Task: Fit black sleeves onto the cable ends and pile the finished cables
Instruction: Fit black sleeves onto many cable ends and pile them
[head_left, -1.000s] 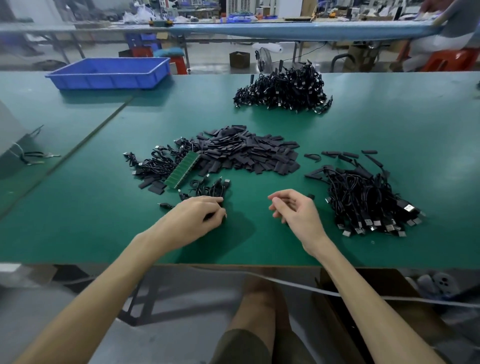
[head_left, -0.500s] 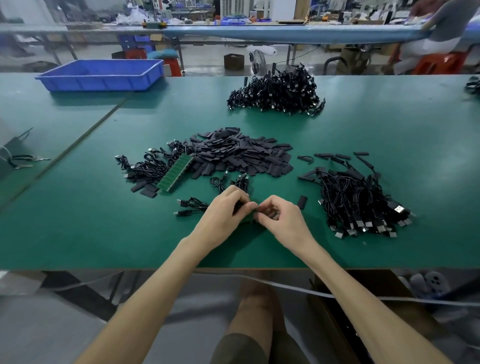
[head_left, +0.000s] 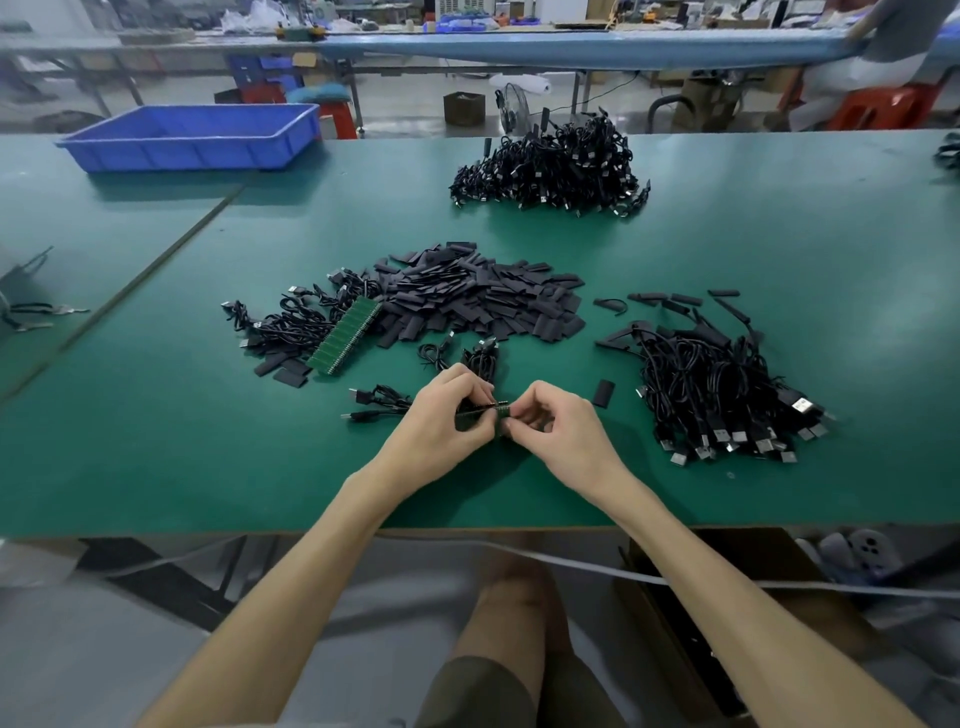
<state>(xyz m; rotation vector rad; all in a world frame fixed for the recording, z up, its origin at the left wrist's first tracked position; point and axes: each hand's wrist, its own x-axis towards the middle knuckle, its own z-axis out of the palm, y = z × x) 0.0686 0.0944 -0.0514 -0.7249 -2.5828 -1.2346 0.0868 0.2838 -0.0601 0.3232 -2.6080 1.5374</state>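
Left hand (head_left: 441, 415): fingers curled, pinches one end of a small green piece (head_left: 480, 413). Right hand (head_left: 556, 431): close against the left, pinches the other end between thumb and forefinger. What the piece is: cannot tell. Loose cables (head_left: 379, 402): on the table (head_left: 156, 441), just left of the left hand. Single black sleeve (head_left: 603, 393): flat, just right of the right hand. Sleeve heap (head_left: 483, 296): beyond both hands. Cable pile (head_left: 717, 389): well right of the right hand. Second cable pile (head_left: 550, 166): far beyond.

Bare forearms (head_left: 317, 566), olive-green shorts (head_left: 475, 693)
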